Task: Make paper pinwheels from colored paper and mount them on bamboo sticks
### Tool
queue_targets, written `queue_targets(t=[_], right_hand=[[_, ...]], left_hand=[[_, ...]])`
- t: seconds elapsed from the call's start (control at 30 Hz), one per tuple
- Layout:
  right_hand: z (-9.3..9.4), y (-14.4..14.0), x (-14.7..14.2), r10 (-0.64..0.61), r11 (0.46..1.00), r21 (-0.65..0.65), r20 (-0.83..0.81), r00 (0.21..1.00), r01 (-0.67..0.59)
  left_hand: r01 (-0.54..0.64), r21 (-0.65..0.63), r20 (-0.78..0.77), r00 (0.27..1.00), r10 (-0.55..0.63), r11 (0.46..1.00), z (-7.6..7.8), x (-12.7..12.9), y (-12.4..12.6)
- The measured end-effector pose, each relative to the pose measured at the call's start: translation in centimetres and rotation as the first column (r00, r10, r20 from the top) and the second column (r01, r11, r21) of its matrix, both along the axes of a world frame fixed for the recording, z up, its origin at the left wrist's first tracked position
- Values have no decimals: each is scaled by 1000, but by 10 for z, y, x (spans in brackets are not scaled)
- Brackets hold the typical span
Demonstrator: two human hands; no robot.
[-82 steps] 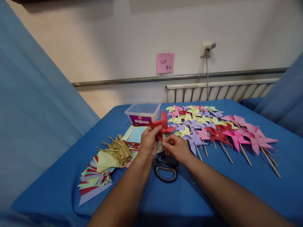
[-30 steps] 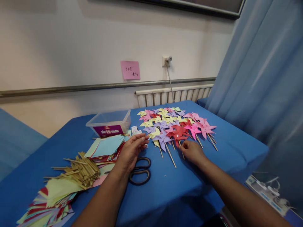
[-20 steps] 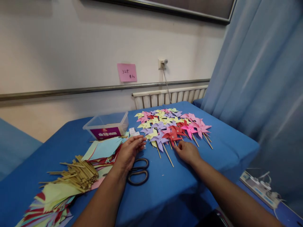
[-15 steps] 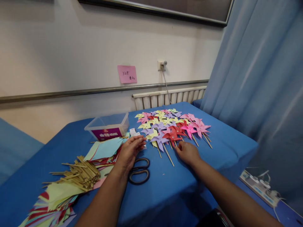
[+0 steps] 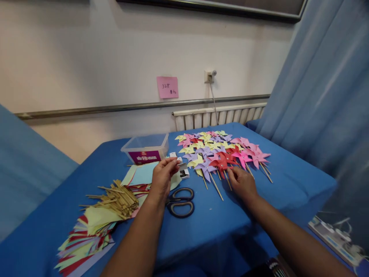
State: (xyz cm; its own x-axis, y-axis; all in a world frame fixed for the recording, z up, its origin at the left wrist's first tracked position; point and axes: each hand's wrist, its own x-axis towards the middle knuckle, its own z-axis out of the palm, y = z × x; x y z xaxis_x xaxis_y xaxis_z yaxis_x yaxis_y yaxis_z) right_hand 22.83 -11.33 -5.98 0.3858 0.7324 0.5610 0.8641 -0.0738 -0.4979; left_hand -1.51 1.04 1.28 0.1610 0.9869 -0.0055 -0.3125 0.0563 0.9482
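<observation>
I am resting my right hand (image 5: 243, 183) on the blue table (image 5: 288, 177), fingers loosely curled and grasping nothing, the fingertips (image 5: 233, 172) lying just at the stick of the red pinwheel (image 5: 221, 161). That pinwheel is lying at the near edge of the spread of finished pinwheels (image 5: 219, 148), pink, yellow and purple ones fanning out behind it toward the wall. My left hand (image 5: 162, 179) is hovering over the light blue paper sheets (image 5: 141, 174), thumb and forefinger pinching together near a small white box (image 5: 183, 171) that is sitting just beside them; whether I am gripping anything between them I cannot tell. Black-handled scissors (image 5: 181, 201) are lying close to my left wrist, between my two forearms. Further to my left a bundle of bamboo sticks (image 5: 117, 197) is sitting on a stack of coloured paper (image 5: 86, 234). A clear plastic tub (image 5: 146, 147) is standing behind the sheets, carrying a purple label with white characters too small for me to read. On the wall a pink sticky note (image 5: 167, 87) is showing handwriting that seems to begin with "32", the rest unclear.
</observation>
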Motion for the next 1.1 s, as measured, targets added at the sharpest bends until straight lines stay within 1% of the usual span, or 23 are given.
queue_targets(t=[0.07,0.13,0.2,0.27,0.3,0.37,0.43,0.47,0.5,0.53,0.57,0.63,0.67,0.73,0.8,0.87,0.9,0.97,1.1], right_hand=[[8,5,-16,86,995,62,-42,995,-84],[21,16,-42,205,974,123,-113,972,-191],[35,33,-75,348,931,188,-206,915,-312],[44,52,-109,454,889,235,-336,825,-394],[46,62,-124,490,871,263,-418,765,-415],[42,75,-148,524,851,306,-556,645,-428],[31,82,-159,531,846,327,-595,603,-421],[25,83,-161,543,837,327,-596,592,-438],[19,83,-160,563,820,315,-591,577,-478],[15,82,-158,585,800,307,-593,554,-516],[12,81,-155,598,785,303,-599,532,-540],[10,80,-151,596,781,304,-625,505,-545],[11,79,-149,590,785,305,-633,501,-539],[15,79,-149,589,786,301,-631,505,-540],[19,80,-151,599,777,291,-616,512,-559],[21,80,-152,599,775,284,-614,514,-564],[22,81,-153,596,778,285,-619,512,-560],[22,82,-153,589,783,287,-630,507,-552],[22,86,-151,584,787,293,-641,499,-543]], left_hand=[[-81,10,42,996,80,997,1,-5,4],[-165,21,79,984,162,986,2,-10,8],[-235,46,89,969,231,971,2,-16,12],[-316,93,73,948,310,944,4,-22,17],[-366,130,62,930,361,921,5,-27,20],[-477,218,37,876,481,851,7,-36,25],[-562,301,-6,807,591,770,8,-47,30],[-582,342,-54,772,634,738,9,-52,31],[-580,389,-129,735,665,716,9,-57,32],[-552,437,-233,693,682,710,9,-61,32],[-500,477,-360,639,680,723,8,-64,32],[-357,515,-599,500,625,779,6,-68,30],[-285,513,-686,431,586,810,4,-68,29],[-155,492,-801,305,515,857,2,-68,27],[-44,456,-873,172,456,889,0,-66,26],[24,408,-912,50,407,913,1,-64,27],[39,388,-922,10,388,921,2,-63,27],[54,364,-930,-37,366,930,5,-61,27],[65,353,-932,-68,357,933,11,-58,25]])
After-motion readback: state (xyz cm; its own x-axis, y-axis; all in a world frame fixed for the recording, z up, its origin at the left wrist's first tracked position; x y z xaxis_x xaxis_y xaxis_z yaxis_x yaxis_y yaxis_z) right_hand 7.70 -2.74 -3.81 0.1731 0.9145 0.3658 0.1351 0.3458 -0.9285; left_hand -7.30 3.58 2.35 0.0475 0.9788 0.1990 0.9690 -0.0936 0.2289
